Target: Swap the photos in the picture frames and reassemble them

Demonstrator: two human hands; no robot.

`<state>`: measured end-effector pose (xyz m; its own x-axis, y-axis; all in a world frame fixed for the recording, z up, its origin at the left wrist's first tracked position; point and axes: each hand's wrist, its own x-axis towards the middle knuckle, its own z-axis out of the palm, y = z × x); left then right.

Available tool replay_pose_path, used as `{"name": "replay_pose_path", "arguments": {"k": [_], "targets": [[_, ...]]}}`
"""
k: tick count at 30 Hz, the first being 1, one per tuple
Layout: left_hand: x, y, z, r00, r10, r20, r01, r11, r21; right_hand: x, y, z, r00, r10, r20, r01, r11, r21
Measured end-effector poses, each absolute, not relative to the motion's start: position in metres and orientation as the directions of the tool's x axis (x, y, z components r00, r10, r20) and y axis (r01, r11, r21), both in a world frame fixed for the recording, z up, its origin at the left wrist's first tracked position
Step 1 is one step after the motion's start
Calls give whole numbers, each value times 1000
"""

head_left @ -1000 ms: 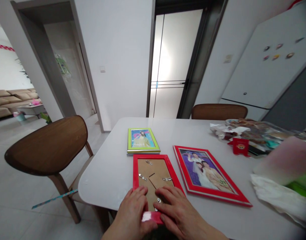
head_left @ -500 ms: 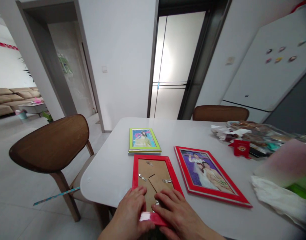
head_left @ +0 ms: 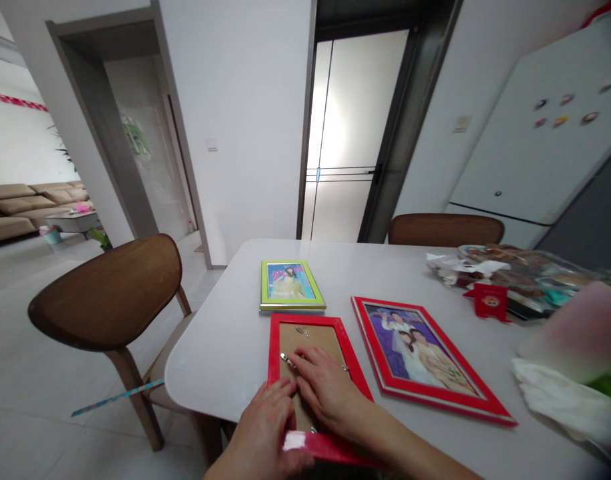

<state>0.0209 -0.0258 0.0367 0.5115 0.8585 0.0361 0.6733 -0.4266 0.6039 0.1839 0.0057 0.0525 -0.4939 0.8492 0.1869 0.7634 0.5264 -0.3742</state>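
Red face-down frame [head_left: 321, 337] under right hand [head_left: 330, 391]; emblem [head_left: 492, 302] on card [head_left: 486, 313] unreadable.

This is a home; by the left hand [head_left: 265, 425] and right hand [head_left: 328, 388] is a white table [head_left: 210, 360]; left of them stands a wooden chair [head_left: 110, 293], with a tan sofa [head_left: 30, 212] far behind; far past the right hand is a white fridge [head_left: 520, 160] with little magnets [head_left: 561, 121].

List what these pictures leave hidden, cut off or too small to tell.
Backing: head view, partly covered by the hands.
Front of near red frame: head view, turned face down.
Sofa: head view, cut off by left edge.
Magnets: head view, designs too small.
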Motion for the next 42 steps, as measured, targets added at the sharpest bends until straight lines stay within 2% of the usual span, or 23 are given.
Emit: {"name": "replay_pose_path", "arguments": {"k": [8,13,18,25,30,36,39,42], "targets": [[21,-23,38,529,849,16,675,-432,597,174,25,43,-572,812,120,786,584,-205],[21,-23,39,529,849,8,678,-428,597,172,26,41,-568,817,103,800,577,-166],[21,-24,40,533,846,14,676,-436,593,170,26,44,-547,830,108,804,557,-210],[21,-25,40,520,854,28,684,-436,585,174,25,47,-536,820,202,768,572,-288],[23,-26,41,504,864,-10,699,-401,591,182,55,40,-261,930,260,855,348,-385],[25,-25,47,504,861,-62,725,-383,572,188,95,25,-60,973,221,901,148,-408],[27,-23,45,508,860,-41,731,-405,549,187,102,22,0,977,214,895,95,-435],[29,-22,36,521,854,-3,723,-439,534,187,98,28,1,973,231,867,114,-485]]}}
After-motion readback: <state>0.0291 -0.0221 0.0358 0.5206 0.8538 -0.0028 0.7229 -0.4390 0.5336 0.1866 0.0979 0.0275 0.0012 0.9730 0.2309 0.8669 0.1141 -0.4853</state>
